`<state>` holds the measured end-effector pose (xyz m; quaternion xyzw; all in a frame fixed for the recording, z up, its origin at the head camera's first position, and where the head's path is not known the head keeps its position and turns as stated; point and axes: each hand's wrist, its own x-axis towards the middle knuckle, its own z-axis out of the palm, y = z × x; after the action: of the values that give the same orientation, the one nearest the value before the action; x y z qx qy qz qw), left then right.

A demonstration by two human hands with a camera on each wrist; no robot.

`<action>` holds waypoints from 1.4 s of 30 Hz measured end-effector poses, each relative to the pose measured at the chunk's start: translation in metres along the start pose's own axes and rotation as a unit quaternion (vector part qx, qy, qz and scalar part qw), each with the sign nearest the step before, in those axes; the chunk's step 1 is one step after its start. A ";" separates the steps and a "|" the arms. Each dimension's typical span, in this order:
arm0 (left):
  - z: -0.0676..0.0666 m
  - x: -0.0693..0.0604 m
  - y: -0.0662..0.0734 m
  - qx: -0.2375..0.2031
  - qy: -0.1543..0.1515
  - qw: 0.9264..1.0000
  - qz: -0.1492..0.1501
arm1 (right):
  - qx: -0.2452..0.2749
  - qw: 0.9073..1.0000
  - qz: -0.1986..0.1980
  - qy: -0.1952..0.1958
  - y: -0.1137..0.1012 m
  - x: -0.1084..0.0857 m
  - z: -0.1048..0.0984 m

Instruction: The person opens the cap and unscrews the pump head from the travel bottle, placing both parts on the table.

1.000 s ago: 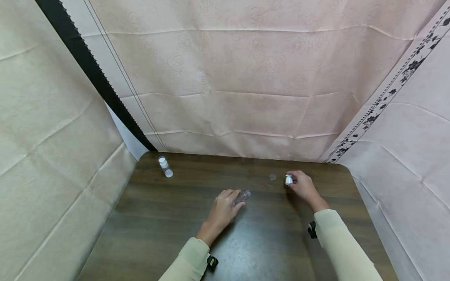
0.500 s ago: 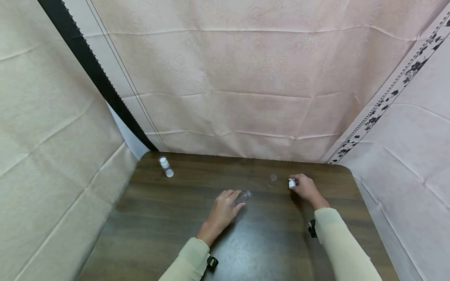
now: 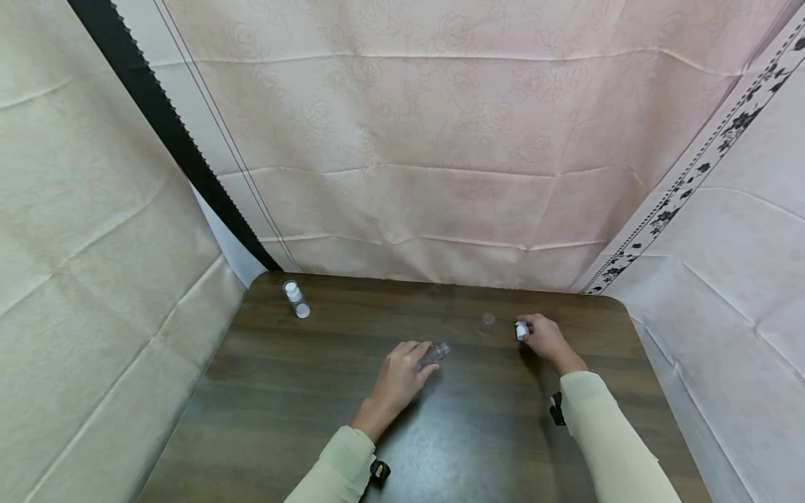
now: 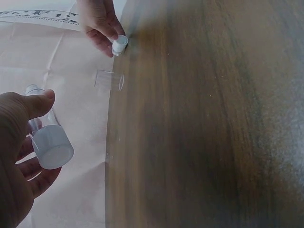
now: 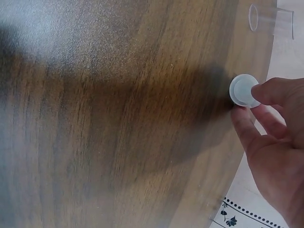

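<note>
My left hand (image 3: 397, 377) grips a small clear bottle (image 3: 434, 355). In the left wrist view, the whitish base of this bottle (image 4: 53, 148) faces the camera, with the thumb lying along its side. Over on the right, my right hand (image 3: 548, 339) pinches a small white bottle top (image 3: 522, 330) between thumb and fingers, close above the table. The right wrist view shows the white top (image 5: 244, 90) from its round, rimmed end. Between the hands, farther back, a clear cap (image 3: 488, 318) stands on the table.
Another small bottle (image 3: 296, 299) with a white top is at the far left corner of the brown wooden table (image 3: 352, 307). Pale cloth (image 3: 402, 175) hangs behind the table's back edge and at both sides.
My right hand has shifted slightly right and nearer with the white top, whose tilt has changed a little. My left hand and its bottle stay in place.
</note>
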<state>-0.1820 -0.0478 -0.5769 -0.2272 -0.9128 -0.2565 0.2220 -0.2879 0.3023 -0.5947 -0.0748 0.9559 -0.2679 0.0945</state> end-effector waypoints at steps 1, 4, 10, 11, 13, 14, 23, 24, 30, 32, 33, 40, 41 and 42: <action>0.000 0.000 0.000 -0.001 0.000 1.000 0.000 | 0.000 1.000 0.002 -0.002 0.000 0.000 0.000; -0.001 0.001 0.000 -0.003 -0.001 1.000 -0.002 | -0.004 1.000 0.007 -0.007 -0.002 0.000 -0.001; -0.001 0.002 0.000 -0.010 -0.004 1.000 -0.008 | -0.006 1.000 0.009 -0.014 -0.002 0.001 -0.002; -0.001 0.002 0.000 -0.010 -0.004 1.000 -0.008 | -0.006 1.000 0.010 -0.015 -0.002 0.001 -0.002; -0.001 0.001 0.000 -0.010 -0.004 1.000 -0.009 | -0.006 1.000 0.011 -0.015 -0.001 0.001 -0.002; -0.001 0.001 0.000 -0.008 -0.004 1.000 -0.010 | -0.007 1.000 0.011 -0.015 -0.001 0.001 -0.002; -0.001 0.000 -0.001 -0.006 -0.003 1.000 -0.012 | -0.008 1.000 0.009 -0.012 -0.001 0.001 -0.002; -0.001 0.000 -0.001 -0.007 -0.004 1.000 -0.012 | -0.008 1.000 0.010 -0.013 -0.002 0.001 -0.002; 0.000 -0.001 -0.002 -0.006 -0.010 1.000 -0.017 | -0.005 1.000 0.012 -0.016 -0.002 0.000 -0.002; 0.001 -0.001 -0.002 -0.009 -0.009 1.000 -0.017 | -0.004 1.000 0.011 -0.016 -0.002 0.000 -0.002; 0.002 -0.001 -0.003 -0.009 -0.008 1.000 -0.017 | -0.003 1.000 0.011 -0.016 -0.002 0.000 -0.002; 0.002 0.000 -0.004 -0.005 -0.005 1.000 -0.014 | 0.004 1.000 0.014 -0.019 -0.002 0.000 -0.001; 0.002 0.001 -0.005 -0.006 -0.003 1.000 -0.012 | 0.005 1.000 0.015 -0.020 -0.002 -0.001 -0.001; 0.002 0.001 -0.005 -0.008 -0.002 1.000 -0.010 | 0.005 1.000 0.016 -0.022 -0.002 -0.001 -0.001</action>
<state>-0.1860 -0.0502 -0.5797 -0.2199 -0.9135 -0.2655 0.2162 -0.2871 0.3017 -0.5925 -0.0648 0.9532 -0.2697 0.1201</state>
